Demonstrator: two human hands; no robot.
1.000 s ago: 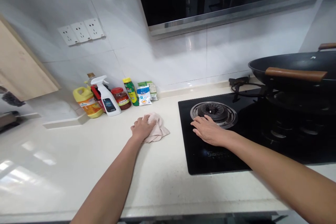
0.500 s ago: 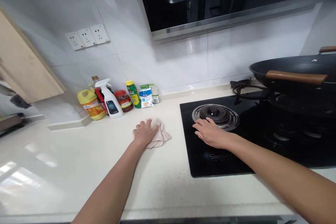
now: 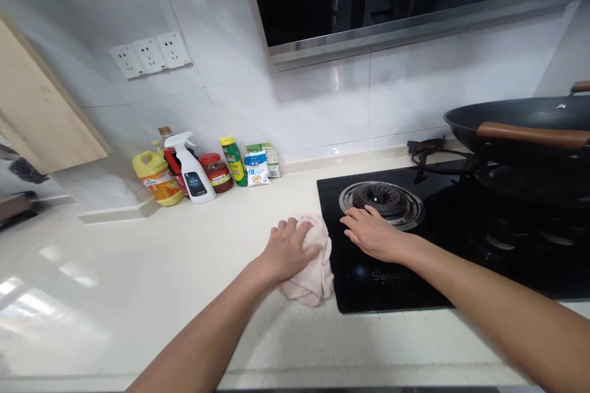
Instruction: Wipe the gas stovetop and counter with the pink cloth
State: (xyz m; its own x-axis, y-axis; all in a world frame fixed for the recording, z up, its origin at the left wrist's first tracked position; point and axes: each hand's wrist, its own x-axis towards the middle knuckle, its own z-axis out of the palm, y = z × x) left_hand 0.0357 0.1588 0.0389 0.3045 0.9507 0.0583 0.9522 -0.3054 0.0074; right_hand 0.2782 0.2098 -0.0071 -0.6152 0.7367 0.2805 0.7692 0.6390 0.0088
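Observation:
A pale pink cloth [image 3: 316, 270] lies crumpled on the white countertop [image 3: 221, 239], right along the left edge of the black gas stove [image 3: 359, 288]. My left hand [image 3: 289, 249] presses down on it, fingers and thumb gripping its upper left part. Over the stove's glass, my right hand [image 3: 370, 234] is held palm down with its fingers stretched out and nothing in them. Its fingertips are just in front of the round left burner [image 3: 380, 198]. Whether that palm touches the glass is hard to see.
Against the wall stand a yellow jug [image 3: 159, 178], a white spray bottle [image 3: 194, 172], a red-lidded jar [image 3: 216, 172], a green bottle [image 3: 234, 161] and food packets [image 3: 257, 169]. A wok [image 3: 520, 113] sits at the right, under the range hood [image 3: 378, 31].
My left hand has slid the cloth to the right and toward me, up to the stove's edge. My right hand has stayed in nearly the same spot.

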